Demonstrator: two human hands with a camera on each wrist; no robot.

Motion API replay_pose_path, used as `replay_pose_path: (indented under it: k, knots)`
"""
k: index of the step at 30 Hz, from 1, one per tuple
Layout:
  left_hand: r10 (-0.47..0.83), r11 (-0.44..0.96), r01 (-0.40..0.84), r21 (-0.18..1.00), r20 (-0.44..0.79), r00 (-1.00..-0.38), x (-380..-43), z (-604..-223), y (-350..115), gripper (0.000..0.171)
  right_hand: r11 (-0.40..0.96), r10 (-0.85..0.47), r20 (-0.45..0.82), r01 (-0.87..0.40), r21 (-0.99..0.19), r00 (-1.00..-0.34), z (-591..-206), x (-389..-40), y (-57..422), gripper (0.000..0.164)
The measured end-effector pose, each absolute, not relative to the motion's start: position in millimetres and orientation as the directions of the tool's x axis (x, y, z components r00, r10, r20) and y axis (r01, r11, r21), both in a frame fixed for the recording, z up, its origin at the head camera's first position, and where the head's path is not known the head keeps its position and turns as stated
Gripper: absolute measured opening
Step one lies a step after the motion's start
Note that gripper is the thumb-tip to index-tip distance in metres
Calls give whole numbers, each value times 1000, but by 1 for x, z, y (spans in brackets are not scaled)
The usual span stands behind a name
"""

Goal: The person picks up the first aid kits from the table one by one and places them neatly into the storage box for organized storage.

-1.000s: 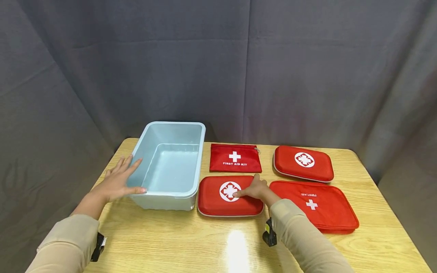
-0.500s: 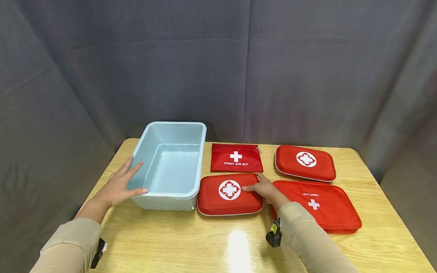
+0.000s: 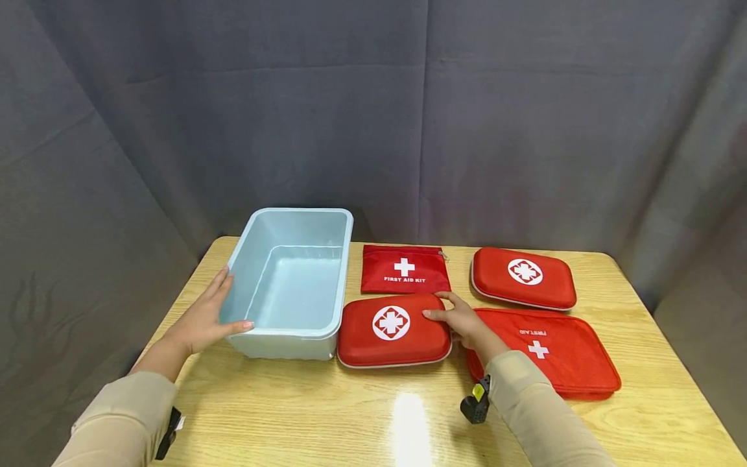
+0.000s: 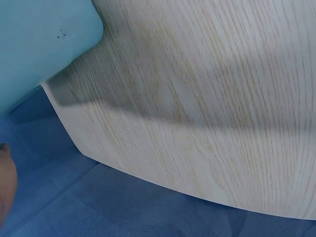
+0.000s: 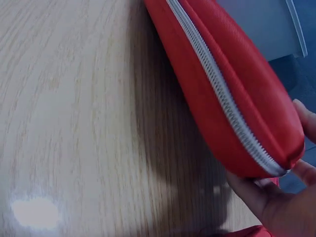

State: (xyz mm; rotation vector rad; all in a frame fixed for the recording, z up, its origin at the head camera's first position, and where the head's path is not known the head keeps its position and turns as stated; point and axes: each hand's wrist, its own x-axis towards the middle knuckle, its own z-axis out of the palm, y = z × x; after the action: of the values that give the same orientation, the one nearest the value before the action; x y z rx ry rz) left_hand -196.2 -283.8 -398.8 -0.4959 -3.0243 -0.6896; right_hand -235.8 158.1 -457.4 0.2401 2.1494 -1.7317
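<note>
A red zippered first aid case (image 3: 367, 337) with a white cross emblem lies just right of a pale blue plastic bin (image 3: 292, 334). My right hand (image 3: 463, 324) grips its right end, thumb on top. In the right wrist view, fingers of the right hand (image 5: 291, 202) reach under the end of the case (image 5: 207, 89), which is tipped up off the table there. My left hand (image 3: 201, 323) rests at the bin's near left corner, fingers extended along the left side and thumb over the front rim. The left wrist view catches only a sliver of that hand (image 4: 6, 185).
A flat red first aid pouch (image 3: 379, 259) lies behind the held case. To the right are another red hard case (image 3: 490, 279) and a larger flat red bag (image 3: 572, 357). They share a wooden table (image 3: 303, 415) backed by a grey curtain (image 3: 496, 130).
My right hand has slid rightward from the case's top to its right end and curled under it. That end has risen slightly. The left hand has settled closer against the bin.
</note>
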Motion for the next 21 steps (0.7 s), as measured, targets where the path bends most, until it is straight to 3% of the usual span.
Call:
replay_pose_path:
  k: [21]
  knots:
    - [259, 841, 255, 476, 59, -964, -195, -399, -284, 106, 25, -3, -349, 349, -937, -937, -439, -235, 170, 61]
